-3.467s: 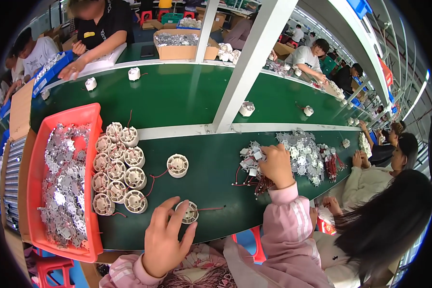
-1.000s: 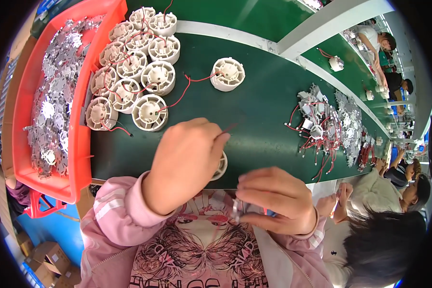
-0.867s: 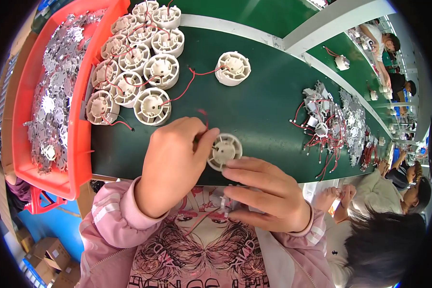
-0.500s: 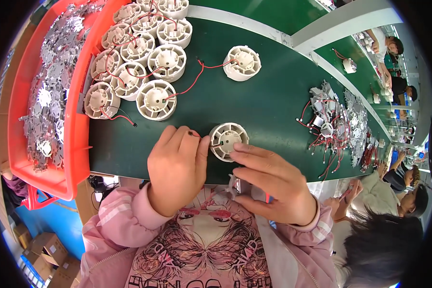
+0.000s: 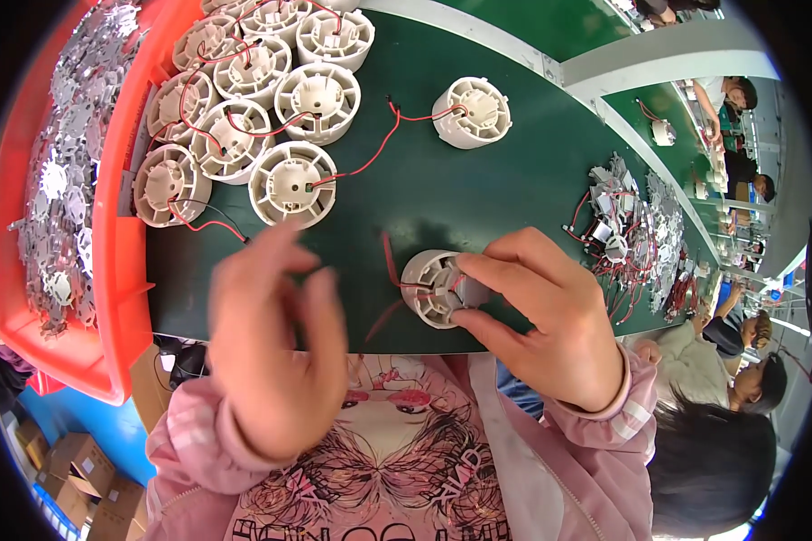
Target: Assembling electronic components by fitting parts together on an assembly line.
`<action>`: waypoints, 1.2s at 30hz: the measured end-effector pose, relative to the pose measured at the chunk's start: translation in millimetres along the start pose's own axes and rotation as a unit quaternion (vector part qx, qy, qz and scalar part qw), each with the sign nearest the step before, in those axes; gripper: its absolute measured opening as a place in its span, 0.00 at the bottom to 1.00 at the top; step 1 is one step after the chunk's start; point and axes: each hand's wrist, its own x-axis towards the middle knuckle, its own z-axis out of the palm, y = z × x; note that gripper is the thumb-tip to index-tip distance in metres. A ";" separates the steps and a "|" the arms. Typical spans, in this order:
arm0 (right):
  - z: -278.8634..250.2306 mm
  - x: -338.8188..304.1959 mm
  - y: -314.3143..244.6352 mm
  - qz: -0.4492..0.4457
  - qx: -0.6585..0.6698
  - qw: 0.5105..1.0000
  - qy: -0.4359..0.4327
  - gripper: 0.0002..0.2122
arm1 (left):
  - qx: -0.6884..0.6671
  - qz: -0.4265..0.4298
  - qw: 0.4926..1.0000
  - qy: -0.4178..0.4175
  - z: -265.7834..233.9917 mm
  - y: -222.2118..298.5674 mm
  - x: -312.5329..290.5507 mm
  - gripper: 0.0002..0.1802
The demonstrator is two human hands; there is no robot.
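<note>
- The right hand [image 5: 546, 316] pinches a round white housing [image 5: 433, 302] between thumb and fingers, gripping its right side near the front edge of the green table [image 5: 514, 189].
- That housing is tilted, its ribbed face toward the person; a red wire [image 5: 389, 257] rises at its left side, and a blurred red streak shows lower down.
- The left hand [image 5: 275, 352] is blurred, its thumb spread from its bent fingers, left of the housing and apart from it; whether anything small is in it cannot be told.
- A cluster of white housings [image 5: 318, 99] stands at the upper left, most of them with red wires lying across their ribs.
- 1 lone housing [image 5: 472, 113] stands right of the cluster; its red wire runs left and meets or crosses a wire from the cluster's front housing, and which of the 2 cannot be told.
- A red tray [image 5: 122, 298] beside the cluster holds silvery metal plates [image 5: 59, 216].
- At the right lie a heap of metal parts with red wires [image 5: 615, 248] and, just beside it, grey plates [image 5: 666, 243].
- A white rail [image 5: 487, 32] borders the table's far side.
- A dark-haired co-worker [image 5: 717, 464] is at the lower right.
</note>
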 end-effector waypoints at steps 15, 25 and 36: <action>4.4 0.9 -11.4 0.057 0.050 0.997 -0.004 0.22 | -0.042 0.229 0.947 -0.222 29.4 -20.9 9.0 0.40; 10.2 2.0 -19.5 0.047 -0.010 0.999 -0.022 0.22 | -0.069 0.214 0.957 -0.184 36.0 -25.9 4.9 0.37; 20.6 -24.7 20.0 0.135 0.306 0.942 0.017 0.18 | -0.130 0.223 0.952 -0.166 39.2 -28.8 0.6 0.35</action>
